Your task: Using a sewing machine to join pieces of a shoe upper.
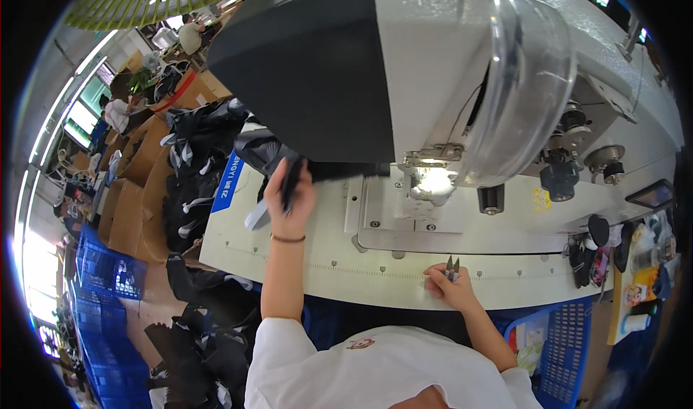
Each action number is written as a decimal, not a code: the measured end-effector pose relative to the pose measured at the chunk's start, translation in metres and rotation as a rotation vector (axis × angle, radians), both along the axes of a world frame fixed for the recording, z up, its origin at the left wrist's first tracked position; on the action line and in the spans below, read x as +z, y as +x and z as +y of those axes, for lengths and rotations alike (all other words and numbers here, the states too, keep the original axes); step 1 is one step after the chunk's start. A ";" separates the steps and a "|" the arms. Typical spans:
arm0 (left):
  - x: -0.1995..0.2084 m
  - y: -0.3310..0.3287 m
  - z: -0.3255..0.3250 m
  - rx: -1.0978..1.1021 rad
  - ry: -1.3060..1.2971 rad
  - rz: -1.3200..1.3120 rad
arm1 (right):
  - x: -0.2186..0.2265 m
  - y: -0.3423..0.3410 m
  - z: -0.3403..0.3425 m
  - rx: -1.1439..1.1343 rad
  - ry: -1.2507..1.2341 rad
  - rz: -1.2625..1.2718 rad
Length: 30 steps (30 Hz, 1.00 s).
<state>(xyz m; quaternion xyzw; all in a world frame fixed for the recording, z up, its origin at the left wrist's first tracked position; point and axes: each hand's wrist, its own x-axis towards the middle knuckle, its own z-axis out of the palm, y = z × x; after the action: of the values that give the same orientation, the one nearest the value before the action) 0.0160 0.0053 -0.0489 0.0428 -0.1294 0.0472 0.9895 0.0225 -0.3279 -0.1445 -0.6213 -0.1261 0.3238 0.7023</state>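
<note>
At the left of the sewing machine, my left hand is closed on a piece of black fabric. Some of that fabric hangs below the fingers, and a white part shows near it; its exact shape is blurred. A dark strip reaches from there toward the lit needle area. My right hand rests by the front edge of the pale sewing table, holding thread snips with the blades pointing away from me.
Dark pieces with white parts lie heaped beyond the table's left end, and more sit below. Farther left are cardboard boxes and blue crates. A blue basket is under the table at right. Two people work in the background.
</note>
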 end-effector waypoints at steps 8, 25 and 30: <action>0.044 -0.069 -0.032 0.151 0.055 -0.195 | -0.004 -0.008 0.005 0.002 -0.012 -0.086; 0.034 -0.051 -0.074 1.008 1.443 0.106 | 0.000 -0.011 0.005 -0.049 -0.039 -0.149; 0.029 -0.050 -0.081 0.980 1.457 0.152 | -0.001 -0.012 0.005 -0.037 -0.035 -0.148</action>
<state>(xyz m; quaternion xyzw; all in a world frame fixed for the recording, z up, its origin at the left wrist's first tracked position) -0.0342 -0.0752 -0.0194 0.7170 -0.0281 0.3691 0.5906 0.0102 -0.3230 -0.1458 -0.6579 -0.1606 0.2658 0.6861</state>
